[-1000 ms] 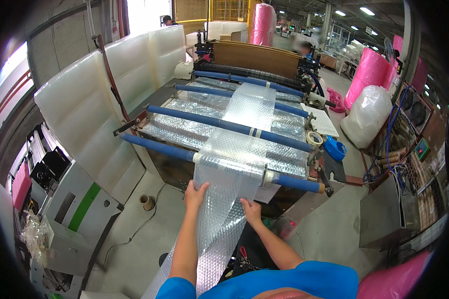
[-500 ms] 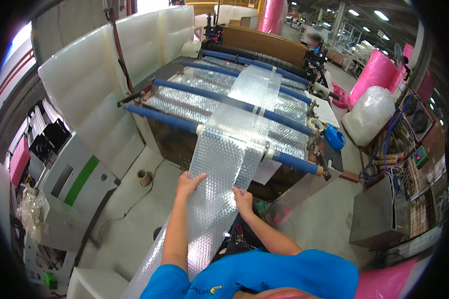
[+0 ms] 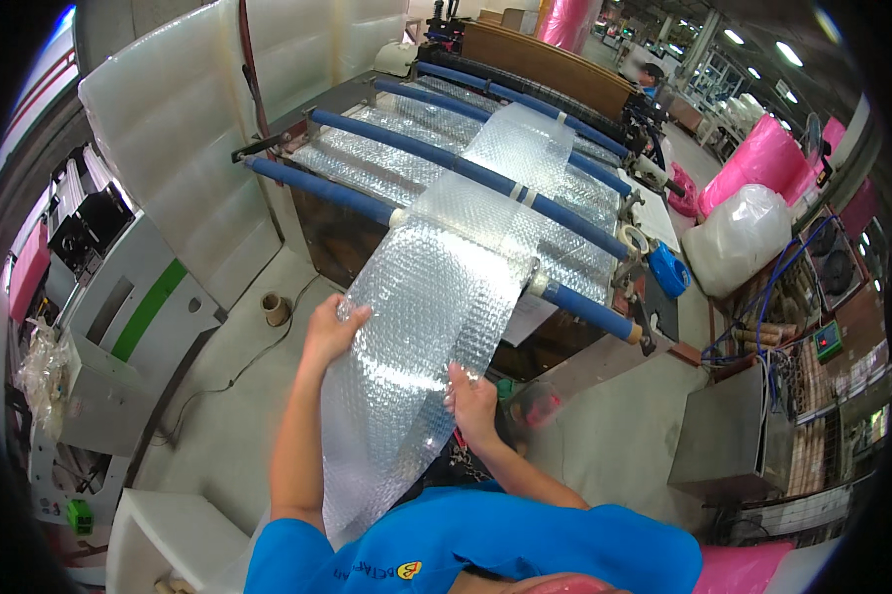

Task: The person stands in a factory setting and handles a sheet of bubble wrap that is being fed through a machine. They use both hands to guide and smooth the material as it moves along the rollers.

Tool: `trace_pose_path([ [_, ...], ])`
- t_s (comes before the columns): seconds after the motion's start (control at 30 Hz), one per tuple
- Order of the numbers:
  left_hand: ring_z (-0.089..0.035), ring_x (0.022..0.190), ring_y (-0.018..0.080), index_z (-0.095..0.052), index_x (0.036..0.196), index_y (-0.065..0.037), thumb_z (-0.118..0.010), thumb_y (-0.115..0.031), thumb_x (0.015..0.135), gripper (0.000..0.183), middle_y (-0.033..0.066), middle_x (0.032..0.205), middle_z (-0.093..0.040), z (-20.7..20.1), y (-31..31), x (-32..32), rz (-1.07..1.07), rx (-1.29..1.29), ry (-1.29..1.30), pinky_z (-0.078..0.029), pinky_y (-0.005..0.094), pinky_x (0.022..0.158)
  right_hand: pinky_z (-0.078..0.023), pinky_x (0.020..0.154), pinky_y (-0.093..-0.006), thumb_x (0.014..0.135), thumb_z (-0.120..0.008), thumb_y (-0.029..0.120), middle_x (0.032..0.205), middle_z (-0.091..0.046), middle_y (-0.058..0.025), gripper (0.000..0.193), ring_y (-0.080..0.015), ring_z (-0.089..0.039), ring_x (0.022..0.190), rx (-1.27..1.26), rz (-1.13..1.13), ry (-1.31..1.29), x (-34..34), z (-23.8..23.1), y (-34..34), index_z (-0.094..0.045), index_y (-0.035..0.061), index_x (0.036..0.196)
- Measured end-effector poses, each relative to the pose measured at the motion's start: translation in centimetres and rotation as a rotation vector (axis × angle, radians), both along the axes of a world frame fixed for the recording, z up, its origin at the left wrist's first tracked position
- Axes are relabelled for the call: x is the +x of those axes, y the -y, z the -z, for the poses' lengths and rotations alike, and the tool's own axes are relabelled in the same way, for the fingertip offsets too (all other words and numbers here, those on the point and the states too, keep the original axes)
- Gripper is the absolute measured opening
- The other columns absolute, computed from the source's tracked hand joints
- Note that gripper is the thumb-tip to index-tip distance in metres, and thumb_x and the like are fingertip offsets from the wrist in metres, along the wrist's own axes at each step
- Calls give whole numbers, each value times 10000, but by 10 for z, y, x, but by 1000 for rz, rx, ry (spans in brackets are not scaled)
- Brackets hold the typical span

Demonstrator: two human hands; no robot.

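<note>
A long strip of clear bubble-wrap film runs off the machine, over the nearest blue padded roller bar, and hangs down toward the person. The left hand pinches the strip's left edge, fingers curled over the film; the right hand is closed on the right edge, a little lower than the left. Between the two grips the film is spread flat and lightly slack; below them it drops on past the blue shirt sleeve.

To do this well, it seems wise to keep both grips level and evenly apart, so the film stays square to the roller above and does not creep sideways. A light pinch at the edges should avoid crushing bubbles, and a steady, equal pull on both sides guards against wrinkles or a tear above the hands.
</note>
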State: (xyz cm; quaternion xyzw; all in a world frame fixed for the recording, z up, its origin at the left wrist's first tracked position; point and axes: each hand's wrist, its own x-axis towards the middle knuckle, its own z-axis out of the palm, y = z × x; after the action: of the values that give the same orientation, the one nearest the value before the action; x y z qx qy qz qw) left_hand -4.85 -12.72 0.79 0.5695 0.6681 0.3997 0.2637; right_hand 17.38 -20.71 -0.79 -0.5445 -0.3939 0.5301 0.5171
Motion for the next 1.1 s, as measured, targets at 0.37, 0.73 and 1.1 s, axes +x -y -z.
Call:
trace_pose_path([
  [0.37,-528,682,423,-493,849,-40,-412,-427,837,396,221,690,-560,103,-27,50,-262,39,-196,-390,479,549,-330,408,-221,827,-533,350,489,-458,13,410,-61,-429,434,93,62,411,27,119,-47,-492,42,560],
  [0.73,-573,689,248,-504,868,-38,-712,-401,617,488,128,733,-588,95,-16,30,-75,58,164,-433,347,614,-319,406,-191,777,-621,218,509,-478,30,275,-38,-431,441,-15,-49,278,27,100,-40,-539,43,582],
  [1.1,-570,824,183,-511,987,8,-790,-276,556,587,108,913,-602,130,-63,44,-9,-195,290,-443,297,739,-320,466,-196,750,-644,178,556,-468,67,155,-32,-398,507,186,41,365,41,159,-88,-638,24,732],
])
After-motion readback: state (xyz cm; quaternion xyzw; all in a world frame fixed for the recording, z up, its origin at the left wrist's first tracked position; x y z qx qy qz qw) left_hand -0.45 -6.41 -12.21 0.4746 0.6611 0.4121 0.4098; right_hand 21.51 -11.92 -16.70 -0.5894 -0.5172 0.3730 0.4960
